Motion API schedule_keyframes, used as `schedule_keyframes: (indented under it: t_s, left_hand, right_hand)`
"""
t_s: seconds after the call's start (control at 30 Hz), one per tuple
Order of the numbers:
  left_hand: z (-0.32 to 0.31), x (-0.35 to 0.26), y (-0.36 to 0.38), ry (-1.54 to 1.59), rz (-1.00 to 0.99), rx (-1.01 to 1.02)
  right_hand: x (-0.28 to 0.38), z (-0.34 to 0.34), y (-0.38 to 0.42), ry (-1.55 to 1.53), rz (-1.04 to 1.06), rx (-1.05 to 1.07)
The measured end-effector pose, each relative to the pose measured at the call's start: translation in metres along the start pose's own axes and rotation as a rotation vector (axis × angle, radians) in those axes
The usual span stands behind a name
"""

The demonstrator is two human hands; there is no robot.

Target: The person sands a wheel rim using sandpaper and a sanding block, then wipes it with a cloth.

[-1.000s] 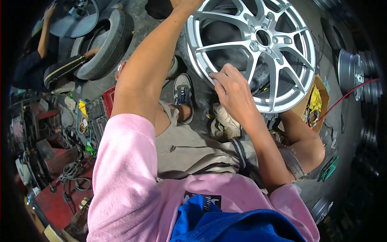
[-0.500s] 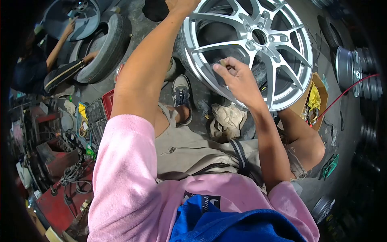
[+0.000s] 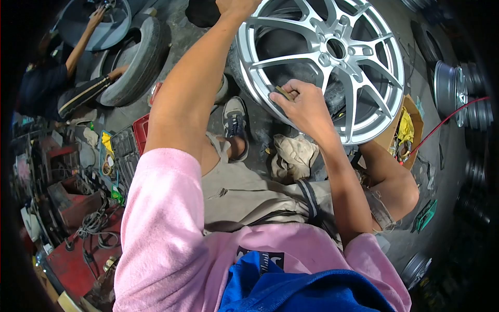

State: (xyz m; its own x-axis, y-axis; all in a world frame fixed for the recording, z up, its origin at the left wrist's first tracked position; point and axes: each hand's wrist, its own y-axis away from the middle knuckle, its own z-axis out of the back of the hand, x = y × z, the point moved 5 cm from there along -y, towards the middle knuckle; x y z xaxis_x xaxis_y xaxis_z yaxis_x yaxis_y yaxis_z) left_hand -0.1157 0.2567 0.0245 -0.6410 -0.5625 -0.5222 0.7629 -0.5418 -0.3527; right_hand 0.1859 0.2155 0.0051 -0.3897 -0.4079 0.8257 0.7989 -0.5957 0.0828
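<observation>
Upper left: co-worker by a tyre; top centre, left hand grips alloy wheel rim, w/ right hand pinching small sanding pad against wheel's lower-left spokes.

Single head view, steeply downward, close overhead.

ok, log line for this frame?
left hand: on wheel rim top edge | right hand: pinching small pad against spoke | rag: on floor below

One silver alloy rim, one tyre, two shoes, one rag.
</observation>
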Motion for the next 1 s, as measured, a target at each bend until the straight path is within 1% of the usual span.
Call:
schedule_keyframes:
  t_s: [0.03,0.1,0.17,0.2,0.23,0.27,0.3,0.37,0.43,0.47,0.5,0.57,0.63,0.73,0.77,0.83,0.9,0.97,1.0]
  left_hand:
    - [0.0,0.0,0.0,-0.016,-0.002,-0.015]
    - [0.0,-0.002,0.0,-0.028,-0.009,-0.029]
    - [0.005,-0.009,0.003,0.01,-0.006,0.068]
    - [0.001,-0.008,0.003,0.009,-0.007,0.068]
    - [-0.002,-0.005,0.002,0.003,-0.015,0.007]
    - [0.001,-0.003,0.003,-0.005,-0.022,-0.055]
    - [0.002,-0.001,0.001,-0.006,-0.018,-0.056]
    - [0.005,-0.006,0.003,0.019,0.007,0.031]
    - [0.008,-0.009,0.006,0.031,0.005,0.053]
    - [0.009,-0.011,0.006,0.035,0.001,0.069]
    - [0.007,-0.012,0.006,0.032,-0.005,0.07]
    - [0.007,-0.008,0.004,0.002,-0.005,-0.006]
    - [0.006,-0.006,0.003,-0.002,-0.005,-0.006]
    - [0.007,-0.008,0.006,0.009,-0.015,0.002]
    - [0.009,-0.01,0.005,0.017,-0.03,0.003]
    - [0.011,-0.012,0.004,0.027,-0.004,0.047]
    - [0.012,-0.012,0.003,-0.054,0.033,0.022]
    - [0.014,-0.014,0.004,-0.008,0.023,0.052]
    - [0.016,-0.016,0.005,-0.017,0.031,0.024]
  right_hand:
    - [0.003,0.001,0.0,0.002,0.0,0.004]
    - [0.007,0.003,0.0,0.004,-0.091,0.024]
    - [0.008,-0.001,-0.006,-0.033,-0.113,-0.003]
    - [0.009,-0.002,-0.008,-0.069,-0.132,-0.024]
    - [0.009,-0.001,-0.008,-0.071,-0.131,-0.022]
    - [0.009,0.0,-0.005,-0.043,-0.145,0.023]
    - [0.006,0.002,-0.004,-0.012,-0.16,0.069]
    - [-0.007,0.005,-0.002,-0.006,-0.157,0.076]
    - [-0.014,0.004,-0.002,-0.005,-0.163,0.07]
    - [-0.011,-0.001,-0.007,-0.049,-0.155,0.031]
    - [-0.007,-0.005,-0.011,-0.096,-0.145,-0.005]
    - [0.003,-0.002,-0.012,-0.107,-0.174,-0.01]
    - [0.004,0.004,-0.006,-0.009,-0.189,0.072]
    - [0.001,0.014,0.005,0.059,-0.187,0.074]
    - [-0.002,0.013,0.007,0.055,-0.194,0.069]
    - [-0.001,0.01,0.008,0.027,-0.131,-0.003]
    - [-0.001,0.012,0.013,0.026,-0.148,0.0]
    - [0.002,0.015,0.017,0.031,-0.164,0.008]
    - [0.002,0.016,0.019,0.024,-0.199,0.024]
